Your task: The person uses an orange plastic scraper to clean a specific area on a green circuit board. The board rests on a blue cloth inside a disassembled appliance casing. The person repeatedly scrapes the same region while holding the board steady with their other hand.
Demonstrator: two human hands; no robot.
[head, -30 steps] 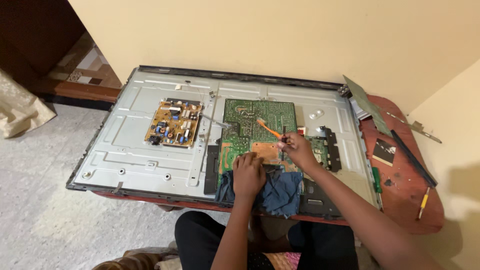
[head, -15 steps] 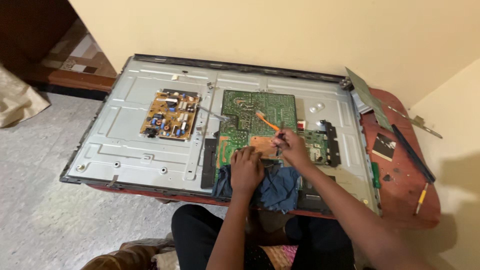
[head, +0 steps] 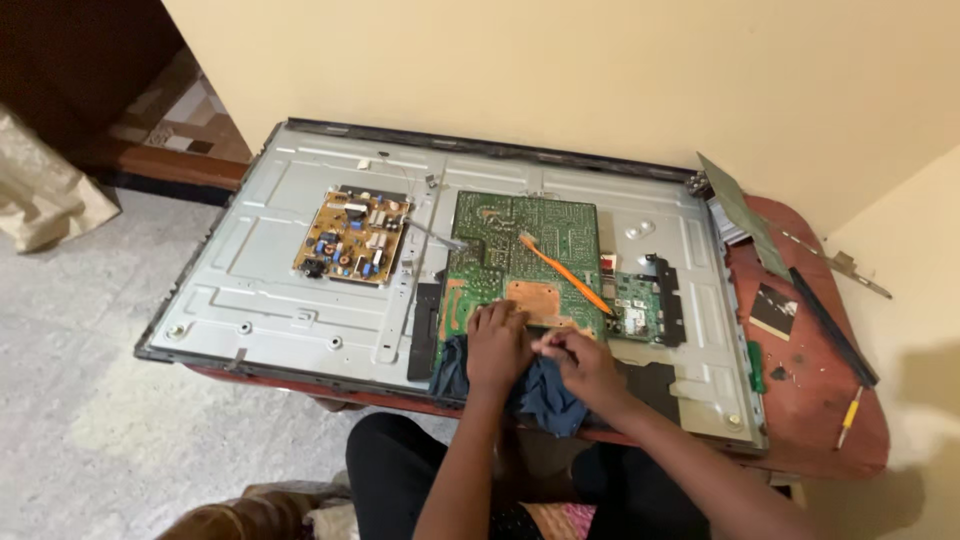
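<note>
Head view — both hands (head: 497, 345) on blue cloth (head: 545, 395)

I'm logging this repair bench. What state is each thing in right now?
Television: face down, back cover off.
Green circuit board: exposed, orange toothbrush lying on it.
Yellow circuit board: mounted, untouched.
Blue cloth: crumpled under both hands.
Left hand: on board edge.
Right hand: pinching something small.

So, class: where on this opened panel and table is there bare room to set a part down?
Bare metal lies left of the yellow board and right of the small green board. It is crowded around the large green board, orange brush, cloth and both hands.
</note>
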